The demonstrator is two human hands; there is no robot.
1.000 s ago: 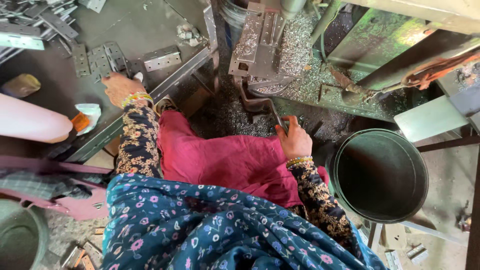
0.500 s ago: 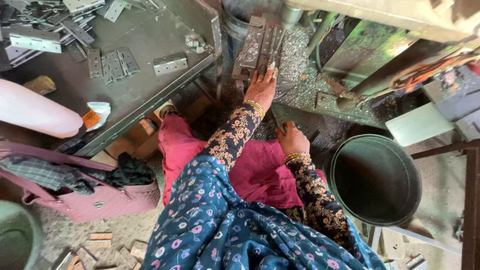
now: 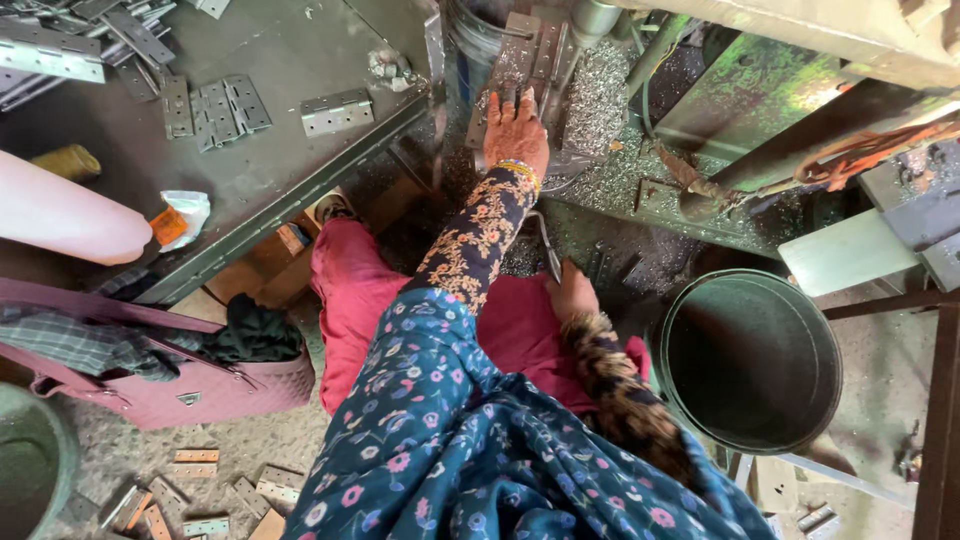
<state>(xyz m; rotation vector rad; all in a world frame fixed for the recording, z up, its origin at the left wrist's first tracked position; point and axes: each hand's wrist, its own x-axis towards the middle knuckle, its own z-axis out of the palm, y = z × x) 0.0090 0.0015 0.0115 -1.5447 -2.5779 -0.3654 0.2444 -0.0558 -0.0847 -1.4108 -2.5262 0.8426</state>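
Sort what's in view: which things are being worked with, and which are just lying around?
In use: left hand on the metal plate at the machine; right hand gripping a lever handle.
Lying about: hinges on the bench, pink bag, empty bucket.

A grey metal fixture plate [image 3: 520,75] is seen lying flat on the machine bed, strewn with bright metal swarf, and is touched at its lower end by the outstretched left hand [image 3: 516,132]. A thin metal lever [image 3: 548,245] is gripped at its lower end by the right hand [image 3: 572,293], just above the red-clad lap.
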